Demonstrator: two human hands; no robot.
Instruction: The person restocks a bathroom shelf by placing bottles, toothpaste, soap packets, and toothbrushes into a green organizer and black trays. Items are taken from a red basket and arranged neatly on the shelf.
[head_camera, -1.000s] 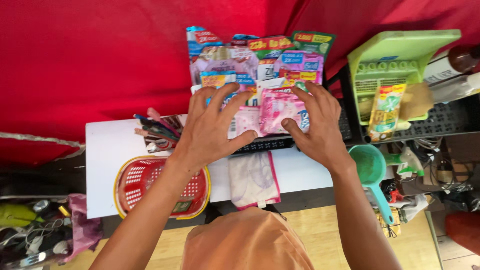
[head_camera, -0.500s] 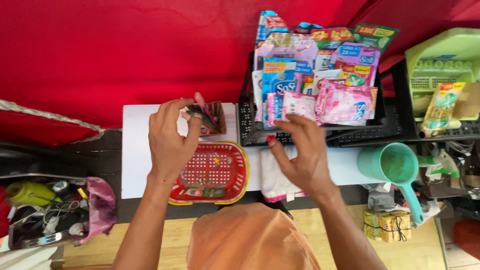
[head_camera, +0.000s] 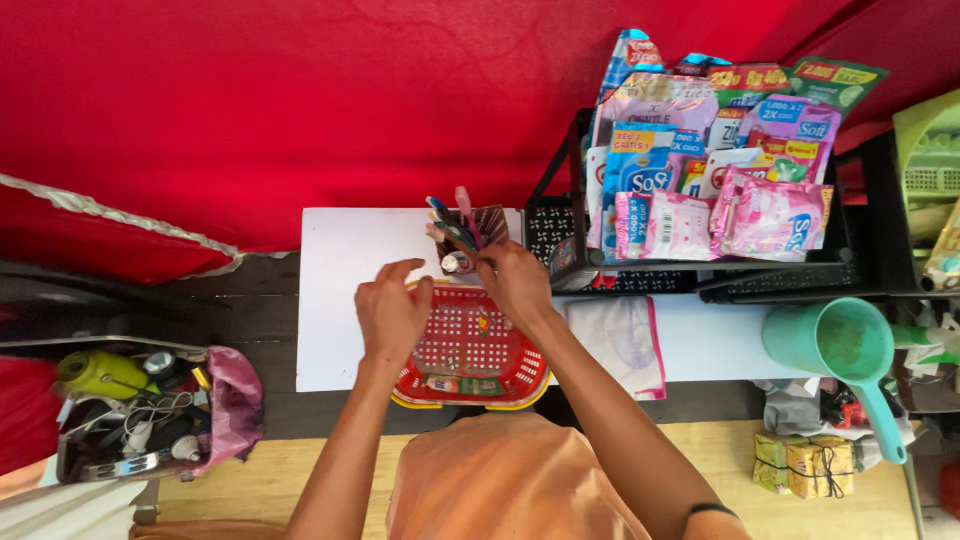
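We see the right hand (head_camera: 515, 282) gripping upright pens (head_camera: 455, 225) in their holder (head_camera: 485, 225), tips pointing away from us, while the left hand (head_camera: 390, 315) rests loosely curled on the red basket (head_camera: 470, 355).

A basket (head_camera: 470, 385) is set on the table (head_camera: 340, 300); a pen holder (head_camera: 468, 232) stands at its twelve o'clock, a cloth (head_camera: 625, 345) at three o'clock.

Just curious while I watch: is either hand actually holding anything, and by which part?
The right hand reaches the pens in the pen holder; a grip cannot be told. The left hand rests on the red basket's rim, holding nothing.
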